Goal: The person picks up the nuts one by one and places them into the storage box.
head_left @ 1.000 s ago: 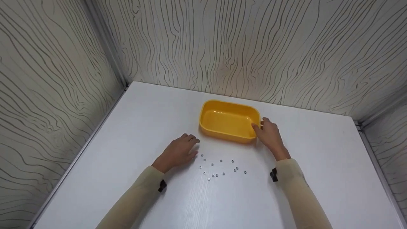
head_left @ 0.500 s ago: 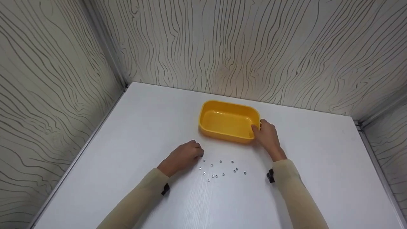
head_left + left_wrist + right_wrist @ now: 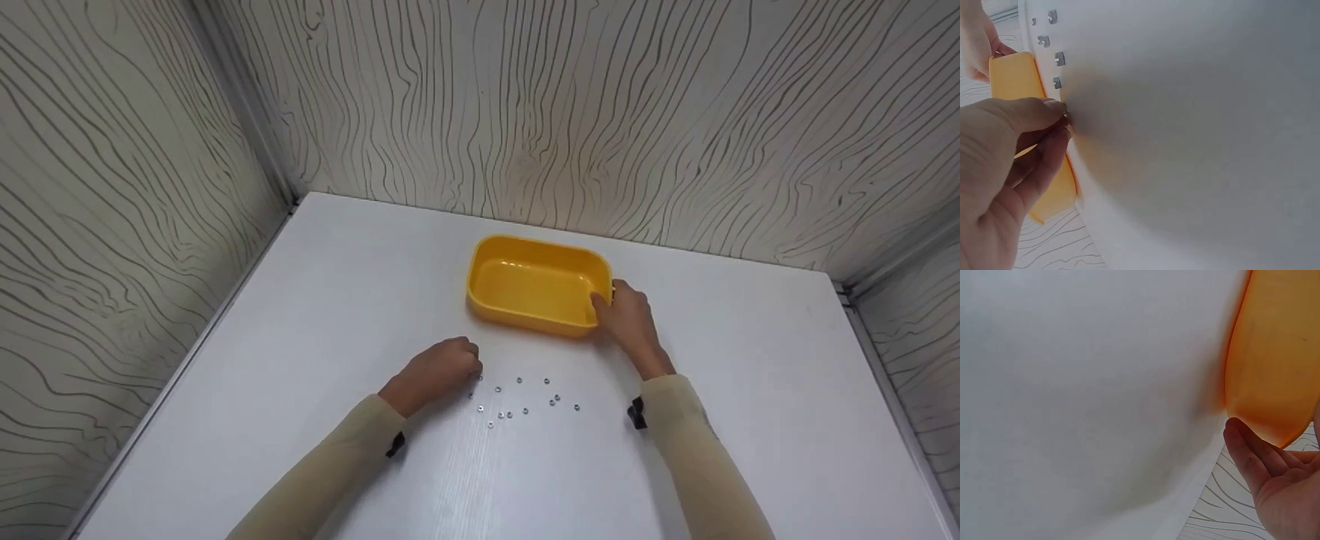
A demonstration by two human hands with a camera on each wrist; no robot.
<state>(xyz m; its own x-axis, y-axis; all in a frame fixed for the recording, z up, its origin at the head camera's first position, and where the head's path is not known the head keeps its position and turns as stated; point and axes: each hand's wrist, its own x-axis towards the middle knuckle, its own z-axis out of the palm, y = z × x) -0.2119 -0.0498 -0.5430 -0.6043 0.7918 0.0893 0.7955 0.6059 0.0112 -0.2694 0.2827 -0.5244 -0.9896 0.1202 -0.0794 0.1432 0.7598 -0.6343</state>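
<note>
At the left side of the frame there is a wall (image 3: 112, 187) with dark wavy lines. From the lower left comes a beige sleeve (image 3: 322, 465), with a small black piece (image 3: 396, 444) under the wrist. The left hand (image 3: 433, 370) is low over the white table (image 3: 360, 277), near the centre; its thumb and forefinger meet at the tips and pinch a small nut (image 3: 1065, 110), which is mostly hidden. Just to the right, in the lower middle, the loose nuts (image 3: 526, 411) lie scattered on the table, some nearly touching. Above them, slightly right of centre, stands a yellow box (image 3: 544, 256) with its open side up. The right hand (image 3: 630, 321) grips its right end, the thumb inside over the rim and the fingers outside. The other beige sleeve (image 3: 701, 457) goes down to the lower right.
</note>
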